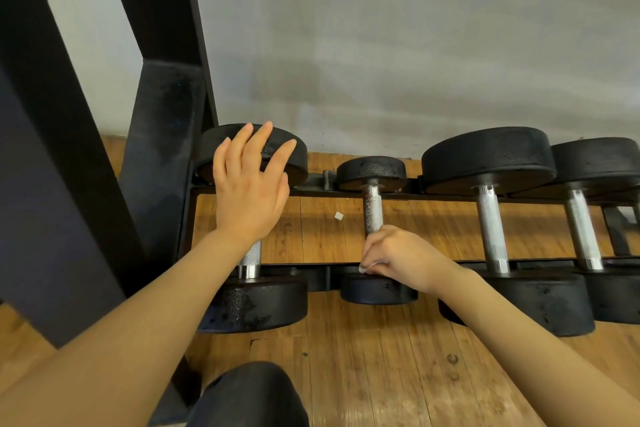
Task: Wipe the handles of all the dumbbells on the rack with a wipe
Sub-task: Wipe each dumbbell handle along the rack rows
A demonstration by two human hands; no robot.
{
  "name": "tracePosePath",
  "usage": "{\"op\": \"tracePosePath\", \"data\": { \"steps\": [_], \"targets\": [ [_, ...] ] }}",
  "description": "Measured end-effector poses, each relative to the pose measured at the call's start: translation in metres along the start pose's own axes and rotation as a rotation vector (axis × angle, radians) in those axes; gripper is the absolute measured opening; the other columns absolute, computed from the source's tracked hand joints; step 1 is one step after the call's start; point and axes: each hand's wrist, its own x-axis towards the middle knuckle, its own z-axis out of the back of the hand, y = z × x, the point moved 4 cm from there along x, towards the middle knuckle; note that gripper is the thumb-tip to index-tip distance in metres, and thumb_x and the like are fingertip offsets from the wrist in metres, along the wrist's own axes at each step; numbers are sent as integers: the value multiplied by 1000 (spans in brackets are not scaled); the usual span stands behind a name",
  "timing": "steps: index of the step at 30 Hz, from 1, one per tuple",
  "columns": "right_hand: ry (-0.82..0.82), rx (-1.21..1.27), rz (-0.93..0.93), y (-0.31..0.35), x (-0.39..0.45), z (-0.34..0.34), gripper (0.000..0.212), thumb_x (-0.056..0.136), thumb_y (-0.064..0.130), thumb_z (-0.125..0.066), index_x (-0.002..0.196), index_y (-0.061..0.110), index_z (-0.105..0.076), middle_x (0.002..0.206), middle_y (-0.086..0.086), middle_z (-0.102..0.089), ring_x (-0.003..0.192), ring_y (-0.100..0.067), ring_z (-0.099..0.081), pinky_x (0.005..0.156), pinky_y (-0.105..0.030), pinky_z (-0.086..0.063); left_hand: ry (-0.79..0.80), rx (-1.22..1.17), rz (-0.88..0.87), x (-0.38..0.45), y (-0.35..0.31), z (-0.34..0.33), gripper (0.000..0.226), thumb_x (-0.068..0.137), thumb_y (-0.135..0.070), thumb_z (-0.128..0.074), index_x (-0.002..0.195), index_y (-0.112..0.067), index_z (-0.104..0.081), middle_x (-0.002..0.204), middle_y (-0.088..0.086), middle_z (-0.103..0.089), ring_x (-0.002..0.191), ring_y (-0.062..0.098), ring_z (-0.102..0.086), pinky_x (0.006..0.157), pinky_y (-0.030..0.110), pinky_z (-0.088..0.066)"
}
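Step in hand: wiping the handle of the small dumbbell [375, 229], second from the left on the rack [415, 197]. The right hand [398, 258] grips the near end of that handle, fingers curled round it with a white wipe [367, 266] pinched beneath (only a corner shows). The left hand [250, 184] hovers over the leftmost dumbbell [252, 253], fingers straight and spread, holding nothing. Next, in my judgement: draw the wipe along the bare handle, then proceed to the larger dumbbells [491, 229] rightward.

We saw a wooden plank floor [363, 357] below a grey wall [381, 45], a small white scrap [338, 216] lying on the boards, and a dark-clothed knee [249, 395] at the bottom edge.
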Motion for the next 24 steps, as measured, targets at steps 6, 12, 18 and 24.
{"op": "tracePosePath", "data": {
  "steps": [6, 12, 18, 24],
  "targets": [
    [-163, 70, -63, -8, -2, 3, 11, 82, 24, -73, 93, 24, -75, 100, 12, -63, 97, -9, -54, 82, -30, -50, 0, -8, 3, 0, 0, 1, 45, 90, -18, -55, 135, -17, -54, 146, 18, -43, 138, 36, -30, 116, 50, -15],
    [-176, 139, -107, -10, -8, 2, 11, 83, 23, -72, 94, 23, -76, 106, 14, -56, 102, -5, -53, 88, -24, -47, -3, -9, 1, 0, 0, 1, 45, 90, -19, -53, 135, -17, -54, 146, 18, -43, 138, 36, -29, 116, 49, -14],
    [-114, 169, -151, -7, -8, 0, 13, 84, 22, -71, 96, 24, -75, 98, 16, -47, 96, -3, -51, 83, -10, -37, -15, -23, -3, 1, 1, 2, 45, 89, -18, -58, 134, -17, -54, 145, 18, -44, 137, 36, -30, 115, 49, -15],
    [-235, 154, -259, -7, -12, 4, 16, 86, 23, -69, 101, 21, -74, 101, 9, -53, 96, -7, -51, 84, -14, -40, 24, -34, 6, 1, 0, 5, 48, 87, -17, -62, 135, -17, -55, 146, 18, -44, 138, 37, -32, 114, 52, -20]
  ]
}}
